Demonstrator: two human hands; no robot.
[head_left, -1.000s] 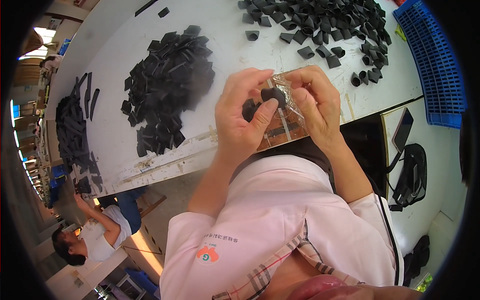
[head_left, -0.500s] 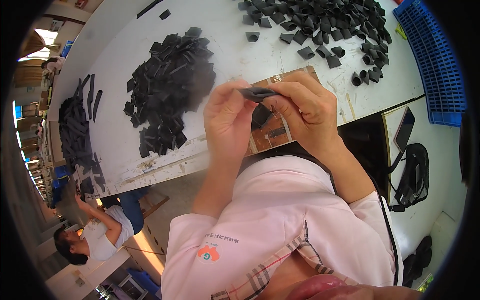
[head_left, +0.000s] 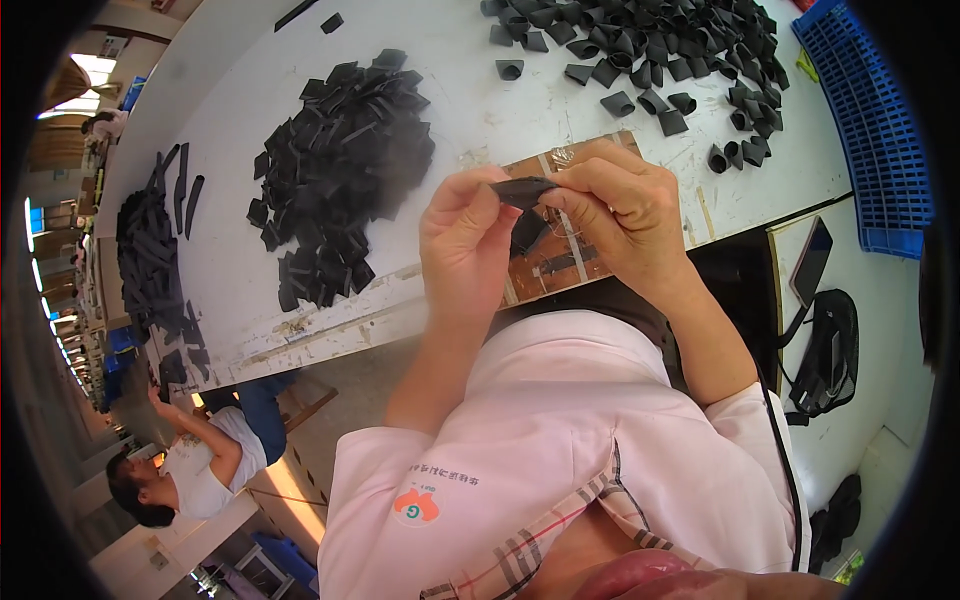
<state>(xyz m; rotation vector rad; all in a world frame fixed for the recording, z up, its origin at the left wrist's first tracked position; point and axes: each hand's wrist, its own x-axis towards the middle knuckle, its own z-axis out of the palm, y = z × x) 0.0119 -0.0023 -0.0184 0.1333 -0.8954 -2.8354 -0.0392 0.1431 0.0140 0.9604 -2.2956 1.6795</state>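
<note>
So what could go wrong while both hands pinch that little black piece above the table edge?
The black piece is held only by fingertips of the left hand and right hand, near the table edge; if dropped, it might fall past it. A sweep of the arm could also scatter the flat black pile.

Pale pink short-sleeved shirt [head_left: 560, 440], plaid-trimmed collar

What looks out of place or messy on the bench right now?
Nothing is damaged or spilled. Both hands, left hand and right hand, pinch one flat black piece above the wooden board. The flat black pile and the curled black pieces lie loosely scattered.
</note>
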